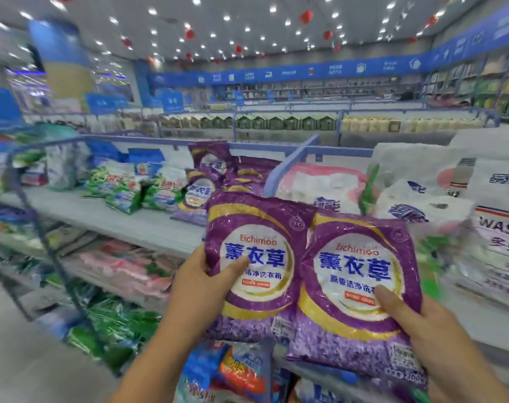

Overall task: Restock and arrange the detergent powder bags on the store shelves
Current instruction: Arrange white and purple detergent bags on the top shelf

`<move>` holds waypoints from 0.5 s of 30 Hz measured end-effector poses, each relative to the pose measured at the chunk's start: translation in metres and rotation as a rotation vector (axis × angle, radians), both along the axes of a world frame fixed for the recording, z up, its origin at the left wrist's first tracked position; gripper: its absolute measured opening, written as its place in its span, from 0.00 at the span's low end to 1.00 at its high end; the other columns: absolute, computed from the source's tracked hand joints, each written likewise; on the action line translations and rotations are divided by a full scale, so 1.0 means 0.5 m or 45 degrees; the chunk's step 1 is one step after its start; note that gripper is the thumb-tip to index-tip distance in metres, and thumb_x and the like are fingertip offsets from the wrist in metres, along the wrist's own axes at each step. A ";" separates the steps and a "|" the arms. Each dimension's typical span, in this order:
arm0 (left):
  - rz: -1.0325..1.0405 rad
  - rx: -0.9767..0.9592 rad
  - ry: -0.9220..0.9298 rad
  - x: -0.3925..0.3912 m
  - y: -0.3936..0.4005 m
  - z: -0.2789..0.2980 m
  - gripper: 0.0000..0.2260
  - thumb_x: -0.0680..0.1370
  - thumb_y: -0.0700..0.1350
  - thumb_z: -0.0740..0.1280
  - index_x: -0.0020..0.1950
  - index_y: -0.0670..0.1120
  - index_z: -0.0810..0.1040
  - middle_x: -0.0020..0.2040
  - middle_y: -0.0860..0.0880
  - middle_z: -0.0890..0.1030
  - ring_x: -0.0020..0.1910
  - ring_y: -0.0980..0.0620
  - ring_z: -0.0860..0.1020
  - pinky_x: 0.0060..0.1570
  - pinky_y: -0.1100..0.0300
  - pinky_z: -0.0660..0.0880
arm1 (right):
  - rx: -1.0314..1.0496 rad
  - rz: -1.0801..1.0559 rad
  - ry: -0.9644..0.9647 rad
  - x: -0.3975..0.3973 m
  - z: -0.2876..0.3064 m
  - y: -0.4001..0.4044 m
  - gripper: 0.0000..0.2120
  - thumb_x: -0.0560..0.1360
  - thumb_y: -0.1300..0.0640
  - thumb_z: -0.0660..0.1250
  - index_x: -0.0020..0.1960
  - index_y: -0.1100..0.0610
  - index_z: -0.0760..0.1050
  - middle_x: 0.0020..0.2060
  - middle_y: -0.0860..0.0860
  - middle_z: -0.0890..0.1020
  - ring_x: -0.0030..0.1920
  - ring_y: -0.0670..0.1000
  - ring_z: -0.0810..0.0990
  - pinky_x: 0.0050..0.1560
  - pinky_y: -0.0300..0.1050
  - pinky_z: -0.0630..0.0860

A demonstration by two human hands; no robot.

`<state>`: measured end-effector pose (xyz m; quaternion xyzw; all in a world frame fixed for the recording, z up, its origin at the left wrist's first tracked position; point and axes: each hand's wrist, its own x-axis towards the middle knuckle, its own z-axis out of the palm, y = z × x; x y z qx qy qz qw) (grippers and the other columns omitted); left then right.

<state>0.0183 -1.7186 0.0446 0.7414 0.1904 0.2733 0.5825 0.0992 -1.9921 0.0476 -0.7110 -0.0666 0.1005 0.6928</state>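
I hold two purple detergent powder bags side by side in front of the top shelf. My left hand (pixel 202 282) grips the left purple bag (pixel 257 237) at its lower left edge, thumb across its front. My right hand (pixel 421 321) grips the right purple bag (pixel 355 321) at its lower right, thumb on the label. Both bags stand upright and overlap slightly in the middle. More purple bags (pixel 218 173) lie stacked on the top shelf (pixel 125 219) behind them.
Green and white detergent bags (pixel 134 190) lie left of the purple stack. A blue divider rail (pixel 288 161) separates pink and white bags (pixel 320 184) and large white bags (pixel 491 199) at right. Lower shelves hold pink and green bags (pixel 110 318).
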 end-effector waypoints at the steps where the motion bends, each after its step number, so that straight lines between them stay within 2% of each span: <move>1: 0.022 0.005 0.006 -0.030 0.049 0.001 0.11 0.74 0.52 0.76 0.54 0.57 0.82 0.47 0.59 0.87 0.46 0.58 0.85 0.47 0.55 0.81 | 0.026 0.057 0.010 -0.022 -0.004 0.050 0.19 0.66 0.43 0.80 0.47 0.58 0.85 0.35 0.48 0.88 0.34 0.45 0.87 0.42 0.39 0.80; 2: 0.042 0.014 0.012 -0.059 0.098 0.001 0.10 0.73 0.52 0.77 0.53 0.57 0.82 0.47 0.58 0.87 0.45 0.57 0.86 0.46 0.54 0.82 | 0.038 0.068 0.023 -0.039 -0.014 0.097 0.26 0.59 0.39 0.83 0.48 0.57 0.86 0.40 0.51 0.89 0.40 0.49 0.88 0.51 0.46 0.80; 3: 0.059 0.028 0.016 -0.087 0.146 0.001 0.10 0.73 0.53 0.77 0.52 0.56 0.82 0.46 0.57 0.87 0.45 0.56 0.86 0.46 0.53 0.82 | 0.054 0.065 0.038 -0.054 -0.023 0.143 0.29 0.55 0.38 0.84 0.49 0.55 0.87 0.44 0.54 0.89 0.44 0.54 0.89 0.56 0.52 0.79; 4: 0.073 0.041 0.019 -0.112 0.189 0.002 0.10 0.73 0.52 0.77 0.52 0.56 0.82 0.45 0.57 0.87 0.45 0.56 0.86 0.46 0.53 0.82 | 0.079 0.079 0.050 -0.069 -0.030 0.187 0.27 0.57 0.41 0.84 0.50 0.56 0.86 0.45 0.55 0.89 0.45 0.55 0.89 0.57 0.54 0.78; 7: 0.099 0.050 0.024 -0.168 0.308 0.005 0.10 0.73 0.52 0.77 0.52 0.57 0.81 0.45 0.58 0.87 0.44 0.57 0.85 0.46 0.54 0.82 | 0.106 0.079 0.009 -0.107 -0.028 0.310 0.17 0.66 0.52 0.75 0.53 0.58 0.84 0.43 0.55 0.89 0.41 0.53 0.88 0.50 0.51 0.79; 10: 0.131 0.017 0.024 -0.185 0.399 -0.004 0.11 0.72 0.54 0.77 0.52 0.56 0.81 0.46 0.56 0.87 0.46 0.54 0.86 0.48 0.49 0.83 | 0.087 0.076 0.032 -0.125 -0.026 0.393 0.17 0.66 0.51 0.74 0.53 0.56 0.84 0.44 0.55 0.89 0.44 0.56 0.88 0.55 0.55 0.80; 13: 0.115 0.013 0.027 -0.170 0.462 -0.011 0.11 0.72 0.54 0.77 0.52 0.57 0.81 0.45 0.59 0.86 0.45 0.56 0.85 0.47 0.52 0.82 | 0.053 0.035 0.036 -0.121 -0.033 0.443 0.19 0.65 0.50 0.75 0.54 0.56 0.83 0.44 0.54 0.89 0.46 0.57 0.88 0.58 0.58 0.80; 15: 0.118 0.006 0.026 -0.145 0.496 -0.016 0.12 0.72 0.55 0.77 0.52 0.57 0.81 0.46 0.59 0.86 0.46 0.55 0.85 0.48 0.50 0.82 | 0.010 0.014 0.007 -0.103 -0.037 0.468 0.20 0.65 0.49 0.75 0.54 0.56 0.83 0.44 0.53 0.89 0.46 0.56 0.88 0.58 0.58 0.80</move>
